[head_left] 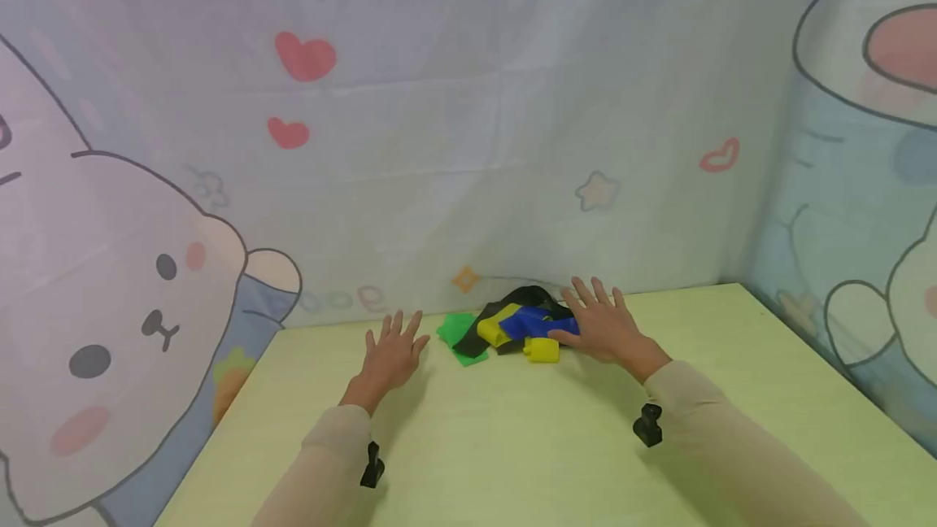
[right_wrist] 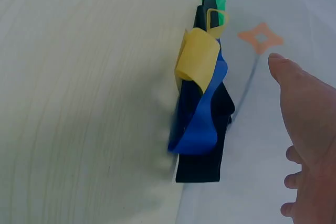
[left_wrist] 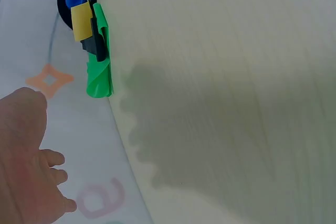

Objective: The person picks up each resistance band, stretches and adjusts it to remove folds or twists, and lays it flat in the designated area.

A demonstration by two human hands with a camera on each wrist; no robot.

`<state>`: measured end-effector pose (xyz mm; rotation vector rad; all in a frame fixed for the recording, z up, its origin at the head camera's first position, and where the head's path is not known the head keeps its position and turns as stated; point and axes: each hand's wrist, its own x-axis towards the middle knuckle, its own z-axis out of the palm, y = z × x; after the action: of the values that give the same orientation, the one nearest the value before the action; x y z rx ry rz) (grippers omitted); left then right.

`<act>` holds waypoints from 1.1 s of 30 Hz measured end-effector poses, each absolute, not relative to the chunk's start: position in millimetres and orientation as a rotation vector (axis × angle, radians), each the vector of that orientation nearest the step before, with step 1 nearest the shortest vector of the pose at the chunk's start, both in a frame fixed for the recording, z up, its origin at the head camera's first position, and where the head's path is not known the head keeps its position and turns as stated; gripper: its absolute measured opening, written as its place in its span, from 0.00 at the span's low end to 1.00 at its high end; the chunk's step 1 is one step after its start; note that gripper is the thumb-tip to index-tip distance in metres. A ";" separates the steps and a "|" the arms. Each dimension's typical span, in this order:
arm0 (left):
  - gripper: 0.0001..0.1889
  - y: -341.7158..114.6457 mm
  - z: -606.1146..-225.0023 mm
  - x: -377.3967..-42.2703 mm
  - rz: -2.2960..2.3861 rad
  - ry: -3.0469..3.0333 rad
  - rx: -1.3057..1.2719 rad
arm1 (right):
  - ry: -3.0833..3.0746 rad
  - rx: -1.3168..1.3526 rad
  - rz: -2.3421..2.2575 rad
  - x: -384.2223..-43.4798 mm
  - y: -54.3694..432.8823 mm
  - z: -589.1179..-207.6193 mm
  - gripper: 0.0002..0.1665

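Observation:
A loose heap of flat, stretchy-looking bands lies near the table's back edge. Its green band (head_left: 459, 330) is at the left, a black band (head_left: 532, 294) runs behind and beneath, and a blue band (head_left: 529, 322) lies on top. A yellow band (right_wrist: 198, 56) curls into a loop in the right wrist view. My left hand (head_left: 392, 354) is held with fingers spread, left of the green band and apart from it. My right hand (head_left: 606, 326), fingers also spread, hovers at the heap's right end and overlaps the blue band in the head view. Neither hand grips anything.
The pale yellow table (head_left: 468, 446) ends at a hanging cloth (head_left: 468, 145) printed with hearts, stars and cartoon animals. More printed cloth (head_left: 842, 210) hangs along the right side. Small black devices sit at the left wrist (head_left: 372, 466) and right wrist (head_left: 648, 425).

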<state>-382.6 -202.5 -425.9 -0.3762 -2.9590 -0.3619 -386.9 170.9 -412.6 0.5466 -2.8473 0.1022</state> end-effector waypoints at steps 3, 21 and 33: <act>0.29 -203.5 -430.4 -382.7 -0.371 -2.970 -0.373 | -2.850 0.582 0.146 -386.9 161.3 -413.9 0.52; 0.29 -195.8 -435.7 -388.4 -0.337 -2.963 -0.445 | -2.875 0.742 0.222 -387.9 119.3 -418.1 0.49; 0.28 -186.5 -435.9 -401.2 -0.502 -2.920 -0.461 | -2.771 0.794 0.311 -394.1 94.7 -422.7 0.35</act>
<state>-401.2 -186.5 -435.9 -0.4607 -2.9201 -0.5021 -394.1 94.7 -422.7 0.7940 -2.7712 0.3113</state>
